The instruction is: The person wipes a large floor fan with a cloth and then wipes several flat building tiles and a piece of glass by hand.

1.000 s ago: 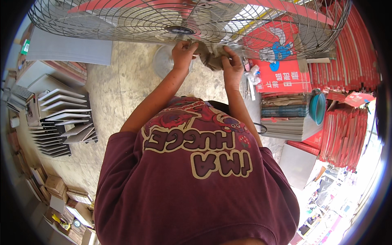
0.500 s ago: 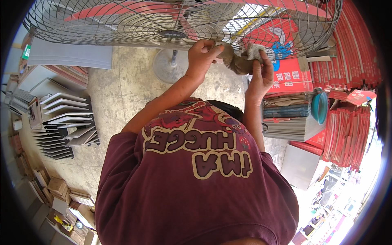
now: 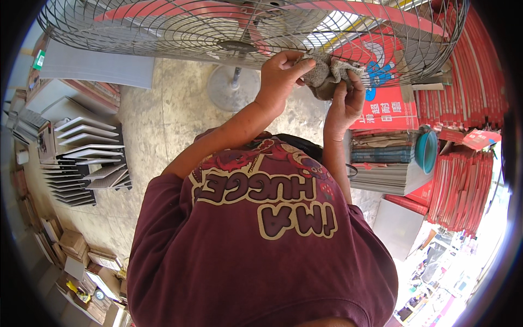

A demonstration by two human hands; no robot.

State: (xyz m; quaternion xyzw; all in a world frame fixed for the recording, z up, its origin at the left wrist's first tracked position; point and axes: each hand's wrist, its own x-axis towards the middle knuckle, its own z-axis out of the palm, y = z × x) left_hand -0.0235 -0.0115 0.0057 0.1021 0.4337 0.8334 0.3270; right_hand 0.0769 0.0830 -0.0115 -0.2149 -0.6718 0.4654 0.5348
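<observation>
A large pedestal fan with a grey wire guard [image 3: 180, 32] and red blades fills the top of the head view. Both my hands are raised against the lower right part of that guard. A crumpled grey-brown cloth [image 3: 328, 73] is bunched between them. My left hand [image 3: 280, 76] grips the cloth's left side, thumb stretched over it. My right hand [image 3: 348, 98] holds the cloth from the right and below. The cloth touches the wires. My maroon printed shirt [image 3: 261, 234] hides the lower middle of the view.
The fan's round base [image 3: 231, 90] and pole stand on the concrete floor. Grey tiles in a rack [image 3: 90, 163] lie at left, small boxes at lower left. Right of me are stacked boards with a teal bowl [image 3: 426, 150] and rows of red flat packs [image 3: 468, 109].
Both hands and the cloth have slid to the right along the lower edge of the fan guard, from near the hub toward the right side.
</observation>
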